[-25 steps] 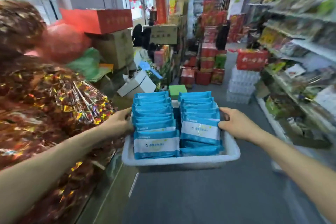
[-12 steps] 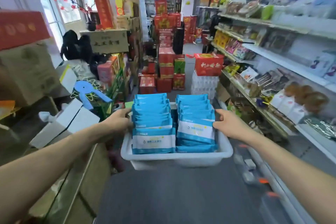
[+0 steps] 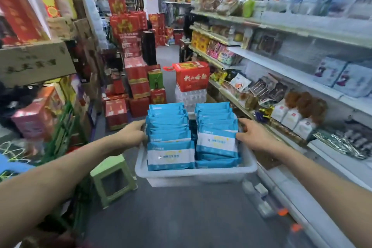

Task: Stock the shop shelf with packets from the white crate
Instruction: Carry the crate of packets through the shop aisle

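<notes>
Status: stocking not started, as far as I can judge.

- White crate (image 3: 193, 175) is up in the air in the aisle, carried in front of me, the shelf (image 3: 281, 70) run on my right, stacked red boxes (image 3: 136, 78) on my left.
- Left hand (image 3: 130, 135) grips the crate's left rim and right hand (image 3: 251, 137) grips the right rim. On both, the fingers curl over the edge. The fingertips go inside behind the packs, so I can't tell how far they wrap.
- Blue packets (image 3: 171, 155) fill the crate in two rows, standing on edge and packed tight. No obvious gap in either row, so I read it as a full load.
- No matching blue packets visible on the shelf. Which slot they belong in: can't tell, the far shelving is blurred.

Left to do: basically everything. Get the crate set down or propped, free one hand, then move packets across. The green stool (image 3: 112, 179) just left of the crate looks like a possible rest for it.
</notes>
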